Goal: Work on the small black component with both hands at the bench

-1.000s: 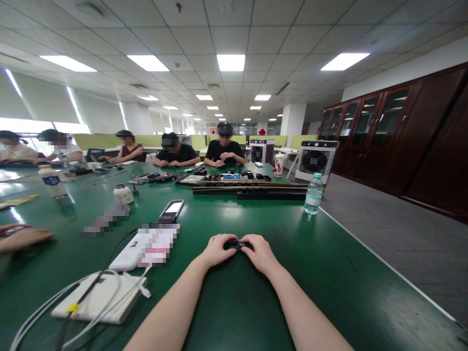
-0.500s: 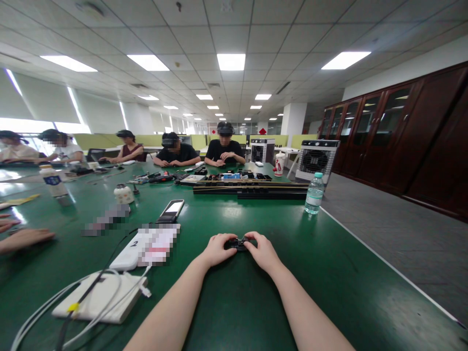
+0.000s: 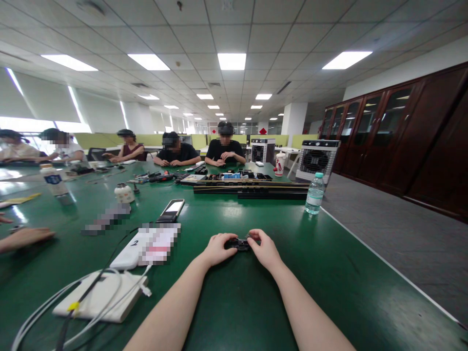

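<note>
A small dark part (image 3: 241,244), with some finer pieces along its upper side, lies low over the green table (image 3: 234,297) in front of me. My left hand (image 3: 218,249) grips its left end, thumb on the near side and fingers on the far side. At its right end is my right hand (image 3: 263,247), thumb and fingertips pinched together slightly above the part. Whatever is between those fingertips is too small to make out.
A water bottle (image 3: 315,194) stands right of long black rails (image 3: 252,189). On the left are a phone (image 3: 171,210), a white power bank (image 3: 126,248), a white box (image 3: 98,297) with cables and a small jar (image 3: 124,193). Another person's hand (image 3: 27,239) rests at far left.
My right hand has shifted slightly up and to the right, uncovering more of the dark part's right end. My left hand keeps its grip in the same place.
</note>
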Demonstrator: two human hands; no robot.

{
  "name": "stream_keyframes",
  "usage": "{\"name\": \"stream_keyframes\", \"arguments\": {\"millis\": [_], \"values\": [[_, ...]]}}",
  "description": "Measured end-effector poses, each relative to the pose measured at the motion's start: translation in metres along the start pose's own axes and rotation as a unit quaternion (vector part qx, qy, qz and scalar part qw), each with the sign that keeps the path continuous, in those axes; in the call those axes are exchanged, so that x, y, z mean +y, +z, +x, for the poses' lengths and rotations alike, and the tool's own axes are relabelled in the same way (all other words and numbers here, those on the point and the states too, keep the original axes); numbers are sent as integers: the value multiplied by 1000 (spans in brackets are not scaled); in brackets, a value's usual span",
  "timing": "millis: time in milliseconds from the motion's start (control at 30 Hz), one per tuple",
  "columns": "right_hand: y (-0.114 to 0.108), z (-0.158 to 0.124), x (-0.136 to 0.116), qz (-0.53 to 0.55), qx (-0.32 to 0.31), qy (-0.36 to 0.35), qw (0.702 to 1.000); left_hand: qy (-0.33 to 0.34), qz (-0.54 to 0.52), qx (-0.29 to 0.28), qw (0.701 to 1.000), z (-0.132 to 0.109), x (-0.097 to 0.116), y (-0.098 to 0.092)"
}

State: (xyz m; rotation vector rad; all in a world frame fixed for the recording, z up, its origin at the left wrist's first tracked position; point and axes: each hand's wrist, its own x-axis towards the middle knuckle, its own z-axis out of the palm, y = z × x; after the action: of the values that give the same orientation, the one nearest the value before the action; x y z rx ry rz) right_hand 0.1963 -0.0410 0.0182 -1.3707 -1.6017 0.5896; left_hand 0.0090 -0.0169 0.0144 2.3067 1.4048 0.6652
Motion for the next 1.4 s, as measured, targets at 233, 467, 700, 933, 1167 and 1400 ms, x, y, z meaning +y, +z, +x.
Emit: {"name": "stream_keyframes", "arguments": {"millis": [233,467,700,933,1167,1400], "values": [[-1,1,0,5,11,15,1000,5,3,0,1000,0,-1,0],[-2,1,1,-6,27,27,999,9,5,0,1000,1,-2,1],[-1,2,3,4,38,41,998,9,4,1,1000,1,-1,1],[-1,3,5,7,56,72,996,13,4,3,1000,1,-4,2],[-4,2,0,-10,58,104,993,10,5,-1,1000,1,-3,1],[-5,2,-1,-19,51,123,991,5,7,-2,1000,1,-1,0]]}}
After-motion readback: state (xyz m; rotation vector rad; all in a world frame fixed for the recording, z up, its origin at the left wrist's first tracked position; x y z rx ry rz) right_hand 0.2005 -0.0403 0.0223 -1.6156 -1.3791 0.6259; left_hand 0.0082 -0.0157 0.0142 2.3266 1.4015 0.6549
